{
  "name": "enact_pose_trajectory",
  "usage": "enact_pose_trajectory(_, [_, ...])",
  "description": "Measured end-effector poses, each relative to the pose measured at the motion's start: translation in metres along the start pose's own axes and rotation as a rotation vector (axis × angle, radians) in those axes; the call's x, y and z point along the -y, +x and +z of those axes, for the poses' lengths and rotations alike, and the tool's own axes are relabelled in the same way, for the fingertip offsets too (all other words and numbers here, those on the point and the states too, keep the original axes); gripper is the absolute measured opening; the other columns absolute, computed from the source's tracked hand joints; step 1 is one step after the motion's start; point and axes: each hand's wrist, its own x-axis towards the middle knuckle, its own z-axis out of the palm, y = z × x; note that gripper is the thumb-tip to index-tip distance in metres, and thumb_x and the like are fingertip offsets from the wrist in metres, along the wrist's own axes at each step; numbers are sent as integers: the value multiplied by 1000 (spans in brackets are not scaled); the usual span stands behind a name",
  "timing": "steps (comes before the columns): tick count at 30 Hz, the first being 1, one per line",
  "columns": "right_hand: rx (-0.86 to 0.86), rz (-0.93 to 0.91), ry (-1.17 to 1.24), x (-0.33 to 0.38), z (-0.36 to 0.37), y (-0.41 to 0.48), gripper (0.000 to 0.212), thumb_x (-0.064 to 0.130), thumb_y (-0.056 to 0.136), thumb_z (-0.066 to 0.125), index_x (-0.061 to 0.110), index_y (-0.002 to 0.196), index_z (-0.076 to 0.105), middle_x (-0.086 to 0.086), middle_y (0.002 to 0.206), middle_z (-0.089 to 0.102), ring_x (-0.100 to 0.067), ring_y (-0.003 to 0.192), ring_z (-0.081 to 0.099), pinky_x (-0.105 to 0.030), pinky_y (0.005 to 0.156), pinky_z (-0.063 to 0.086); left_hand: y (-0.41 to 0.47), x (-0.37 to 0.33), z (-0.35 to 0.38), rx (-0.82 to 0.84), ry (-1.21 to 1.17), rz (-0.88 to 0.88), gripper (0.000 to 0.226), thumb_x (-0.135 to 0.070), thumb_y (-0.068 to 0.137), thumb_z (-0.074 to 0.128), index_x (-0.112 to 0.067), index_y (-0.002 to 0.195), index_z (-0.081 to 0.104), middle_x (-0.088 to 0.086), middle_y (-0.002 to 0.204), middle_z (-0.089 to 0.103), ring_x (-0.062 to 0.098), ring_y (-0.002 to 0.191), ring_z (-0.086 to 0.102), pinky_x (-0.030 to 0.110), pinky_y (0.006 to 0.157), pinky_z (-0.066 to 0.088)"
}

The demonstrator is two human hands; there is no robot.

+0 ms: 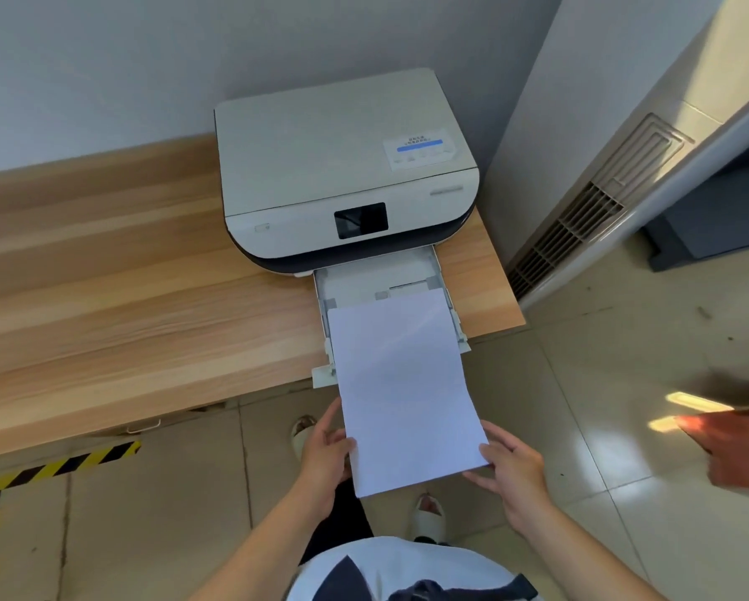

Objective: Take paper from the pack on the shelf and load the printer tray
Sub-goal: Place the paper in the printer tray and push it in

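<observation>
A white printer with a dark base sits on the right end of a wooden table. Its paper tray is pulled out toward me, past the table's front edge. A stack of white paper lies with its far end inside the tray and its near end sticking out over the floor. My left hand grips the stack's near left edge. My right hand grips its near right corner. The paper pack and the shelf are out of view.
The wooden table stretches left from the printer, against a grey wall. A wall unit with a vent grille stands to the right. Yellow-black hazard tape marks the tiled floor at the left. My feet are below the paper.
</observation>
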Motion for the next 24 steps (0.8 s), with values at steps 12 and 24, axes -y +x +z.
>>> enact_pose_trajectory(12, [40,-3,2,0,6,-3,32,1,91,61,15,120,63,-8,112,70,-21,94,68,-30,57,60,-10,-5,5,-91,66,77,73,18,91,50,-38,138,54,14,93,76,21,91,74,53,94,56])
enact_pose_trajectory(24, [134,-155,12,36,0,-3,32,-1,92,60,25,107,70,-4,113,72,-27,101,70,-45,74,61,-17,-38,2,-68,1,212,75,15,93,51,-51,127,59,9,106,75,28,106,70,51,93,57])
